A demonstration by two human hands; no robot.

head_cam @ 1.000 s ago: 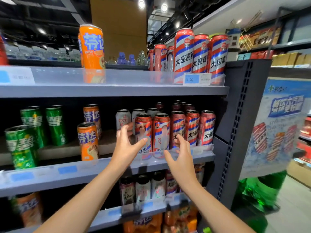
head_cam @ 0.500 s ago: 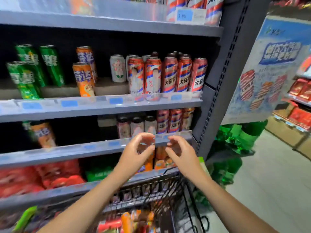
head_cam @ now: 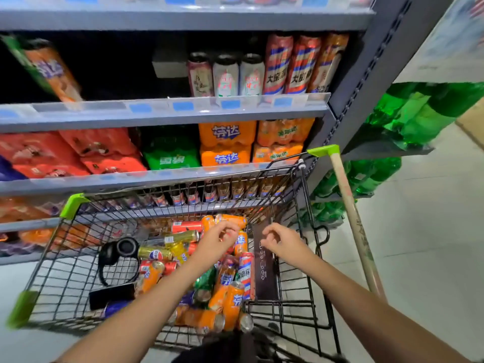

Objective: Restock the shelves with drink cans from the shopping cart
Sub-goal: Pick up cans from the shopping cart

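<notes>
A black wire shopping cart (head_cam: 305,205) with green corner caps stands against the shelves (head_cam: 162,115). Several loose drink cans lie in it: orange ones (head_cam: 231,301), a red one (head_cam: 187,226), a yellow one (head_cam: 183,237) and a red-white-blue striped one (head_cam: 245,271). My left hand (head_cam: 217,243) hangs over the pile with fingers loosely curled, holding nothing. My right hand (head_cam: 281,243) hovers over the cart's right side near a dark panel (head_cam: 264,268), fingers also loosely curled and empty. Striped cans (head_cam: 277,64) and white cans (head_cam: 226,76) stand on the shelf above.
Black headphones (head_cam: 119,254) and a dark phone (head_cam: 111,296) lie in the cart's left part. Orange multipacks (head_cam: 226,142), a green pack (head_cam: 170,155) and red packs (head_cam: 99,150) fill the lower shelf. A wooden pole (head_cam: 352,218) leans at the cart's right. Green bottle packs (head_cam: 408,116) stand beside it.
My view has dropped from the upper shelves down to the cart. Both hands came down from the shelf front and now hover over the cans in the cart.
</notes>
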